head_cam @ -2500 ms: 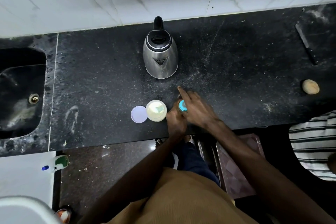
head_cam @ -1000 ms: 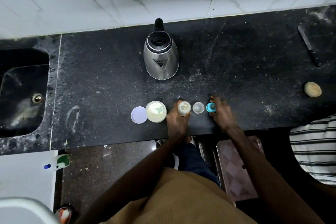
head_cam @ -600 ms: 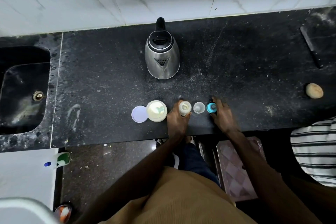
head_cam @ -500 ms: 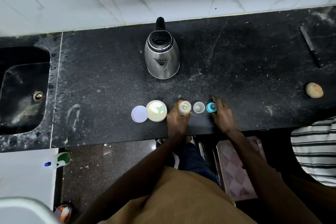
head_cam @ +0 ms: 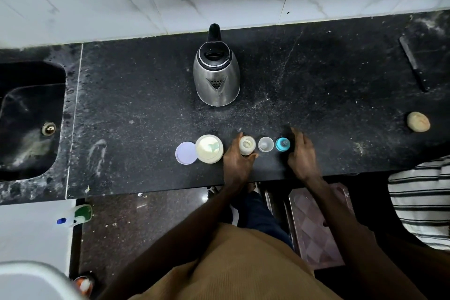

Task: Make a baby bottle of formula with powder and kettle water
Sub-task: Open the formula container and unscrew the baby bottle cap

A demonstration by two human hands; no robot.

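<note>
Steadying open bottle [head_cam: 247, 145], left hand [head_cam: 237, 163] gripped it, likely for filling; right hand [head_cam: 303, 156] lay loose-fingered at 3 o'clock of teal teat [head_cam: 282, 145]

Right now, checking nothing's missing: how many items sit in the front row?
5: purple lid, open powder tub, bottle in the left hand, clear cap, blue teat ring beside the right hand.

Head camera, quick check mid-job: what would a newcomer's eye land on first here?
The steel kettle stands alone mid-way along the black counter, spout toward the person. Near the front edge runs a row: lilac lid, open powder tub, open bottle gripped by the left hand, clear cap, and blue teat ring beside the right hand.
</note>
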